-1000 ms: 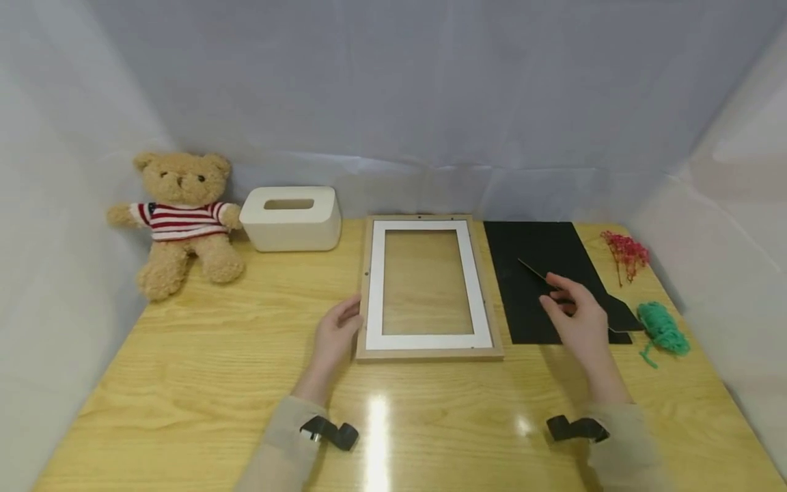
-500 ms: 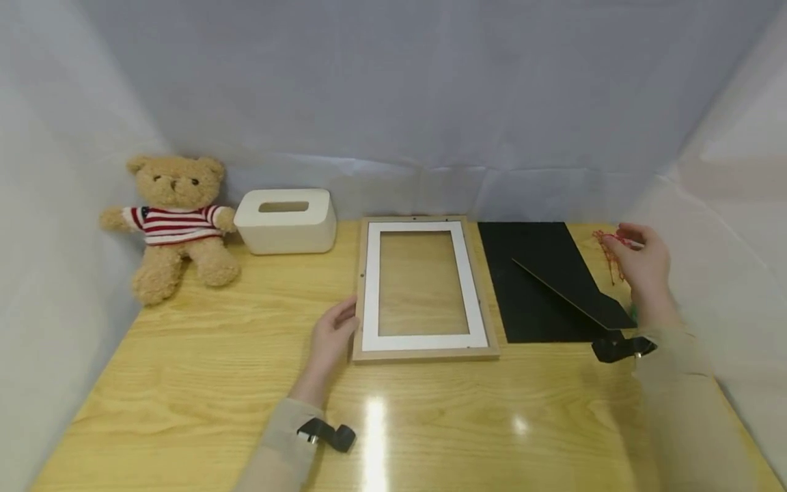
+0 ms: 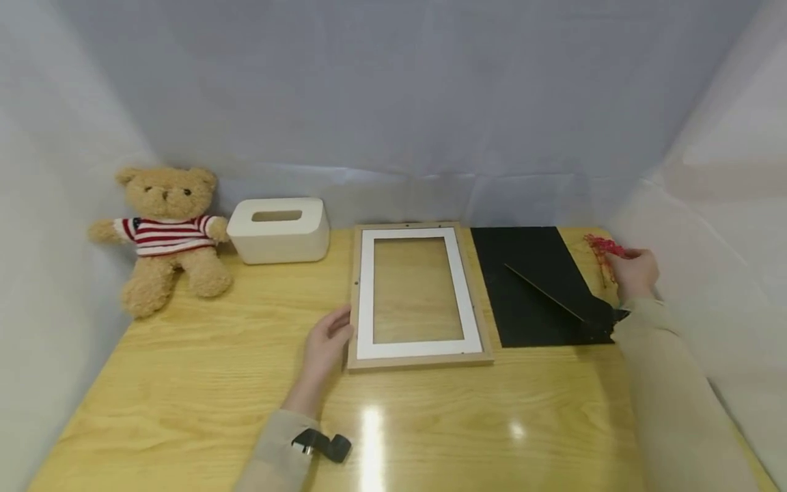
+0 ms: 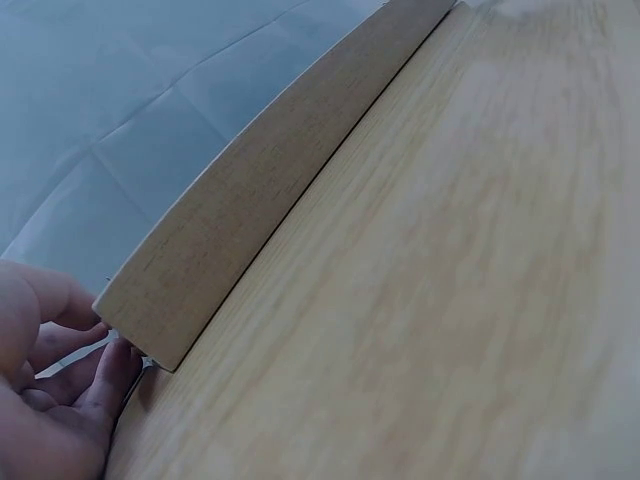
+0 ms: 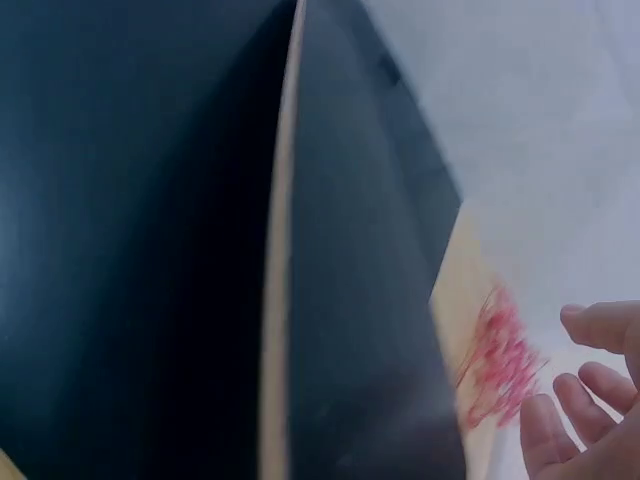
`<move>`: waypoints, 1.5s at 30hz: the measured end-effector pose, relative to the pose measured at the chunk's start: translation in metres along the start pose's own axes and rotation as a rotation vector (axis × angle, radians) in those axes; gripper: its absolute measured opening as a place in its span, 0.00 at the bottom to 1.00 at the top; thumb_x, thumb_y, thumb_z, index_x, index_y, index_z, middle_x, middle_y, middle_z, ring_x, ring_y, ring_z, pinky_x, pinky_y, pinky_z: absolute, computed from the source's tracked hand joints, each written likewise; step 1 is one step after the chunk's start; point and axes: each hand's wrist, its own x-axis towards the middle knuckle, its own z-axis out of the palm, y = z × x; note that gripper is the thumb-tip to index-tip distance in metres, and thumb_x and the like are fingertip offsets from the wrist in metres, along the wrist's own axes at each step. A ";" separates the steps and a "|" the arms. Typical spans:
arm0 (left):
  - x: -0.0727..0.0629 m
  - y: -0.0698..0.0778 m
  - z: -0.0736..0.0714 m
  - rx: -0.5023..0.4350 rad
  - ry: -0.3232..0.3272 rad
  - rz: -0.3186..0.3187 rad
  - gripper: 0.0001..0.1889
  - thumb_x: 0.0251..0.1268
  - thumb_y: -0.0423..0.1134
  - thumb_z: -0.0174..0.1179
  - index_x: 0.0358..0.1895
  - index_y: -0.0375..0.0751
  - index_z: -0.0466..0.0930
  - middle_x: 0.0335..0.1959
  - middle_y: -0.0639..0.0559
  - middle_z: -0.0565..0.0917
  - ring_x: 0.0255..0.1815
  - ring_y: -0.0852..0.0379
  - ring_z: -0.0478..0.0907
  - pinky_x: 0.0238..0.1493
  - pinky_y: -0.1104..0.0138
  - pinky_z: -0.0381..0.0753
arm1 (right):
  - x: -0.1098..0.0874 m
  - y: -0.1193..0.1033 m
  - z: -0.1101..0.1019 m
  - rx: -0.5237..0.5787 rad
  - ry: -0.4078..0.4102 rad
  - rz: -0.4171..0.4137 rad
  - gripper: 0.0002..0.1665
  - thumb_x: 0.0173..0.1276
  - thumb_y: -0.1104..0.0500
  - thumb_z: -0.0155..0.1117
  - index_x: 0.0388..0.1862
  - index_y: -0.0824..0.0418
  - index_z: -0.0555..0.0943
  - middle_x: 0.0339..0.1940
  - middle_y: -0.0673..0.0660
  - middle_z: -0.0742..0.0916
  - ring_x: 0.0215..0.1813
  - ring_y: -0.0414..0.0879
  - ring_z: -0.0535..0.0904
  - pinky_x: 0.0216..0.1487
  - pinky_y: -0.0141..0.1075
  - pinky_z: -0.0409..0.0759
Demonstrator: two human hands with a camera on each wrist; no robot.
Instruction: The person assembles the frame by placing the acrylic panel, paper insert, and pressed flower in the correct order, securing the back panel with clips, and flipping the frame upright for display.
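In the head view my left hand rests at the left side of a light wood picture frame with a white mat. The left wrist view has the fingertips right at a corner of this frame, fingers loosely bent. Far to the right, my right hand reaches beside a small bunch of pink-red dried flowers. Seen from the right wrist, the fingers are spread and relaxed, with their tips near the flowers. My right sleeve covers part of the black backing board.
A flap, the board's stand, angles up from the black board. At the back left a teddy bear in a striped sweater sits next to a white tissue box. Fabric walls border the wooden table.
My right hand has left the black board's flap and gone right to the flowers. Its arm now hides the green yarn. The left hand stays at the frame.
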 end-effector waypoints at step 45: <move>-0.001 -0.002 -0.002 -0.018 0.020 0.024 0.23 0.64 0.29 0.56 0.64 0.36 0.71 0.57 0.37 0.77 0.58 0.43 0.74 0.60 0.56 0.73 | 0.016 0.032 0.009 -0.348 -0.106 -0.229 0.15 0.53 0.67 0.58 0.37 0.76 0.82 0.16 0.40 0.77 0.33 0.48 0.70 0.39 0.36 0.68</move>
